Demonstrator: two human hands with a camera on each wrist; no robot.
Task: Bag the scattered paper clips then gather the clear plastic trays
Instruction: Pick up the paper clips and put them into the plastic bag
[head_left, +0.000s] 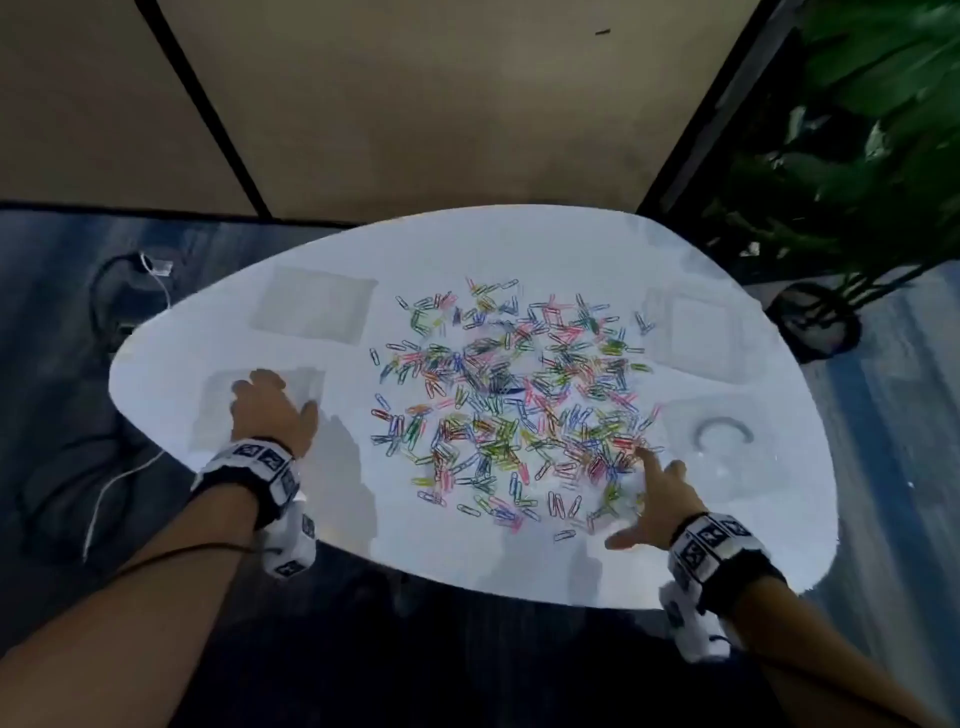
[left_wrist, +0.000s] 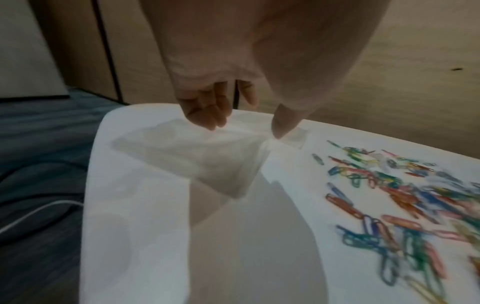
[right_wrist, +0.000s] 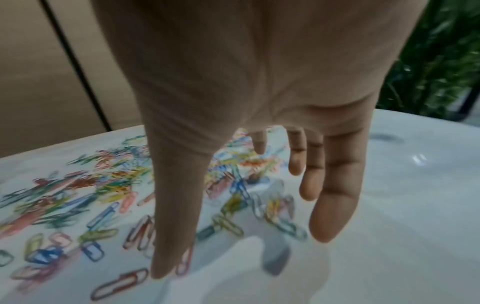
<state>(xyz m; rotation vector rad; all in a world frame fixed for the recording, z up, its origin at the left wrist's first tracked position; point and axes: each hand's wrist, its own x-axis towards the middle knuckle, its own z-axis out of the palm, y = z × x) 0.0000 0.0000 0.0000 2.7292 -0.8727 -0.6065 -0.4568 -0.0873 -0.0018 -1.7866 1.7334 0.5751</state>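
White and rounded, the surface (head_left: 363, 519) sits low over a dark floor, with a beige wall behind it. Paper clips (head_left: 511, 395) in many colours lie loose across its middle, none bagged yet, so I judge the task is only starting.

At nine o'clock of the heap lies a clear bag (head_left: 218, 410), flat on the surface. My left hand (head_left: 270, 410) is on it, thumb (left_wrist: 283, 125) and fingers (left_wrist: 207, 117) loosely curled down onto the plastic. I cannot tell whether they already pinch it. I reach for it because the clips need somewhere to go.

My right hand (head_left: 657, 506) hovers at five o'clock of the heap, fingers (right_wrist: 335, 201) straight and spread, holding nothing, placed to sweep clips together.

Clear plastic trays rest around the heap, one at ten o'clock (head_left: 314, 306), one at two o'clock (head_left: 698, 332) and one at four o'clock (head_left: 727, 452). They wait until the clips are gone.
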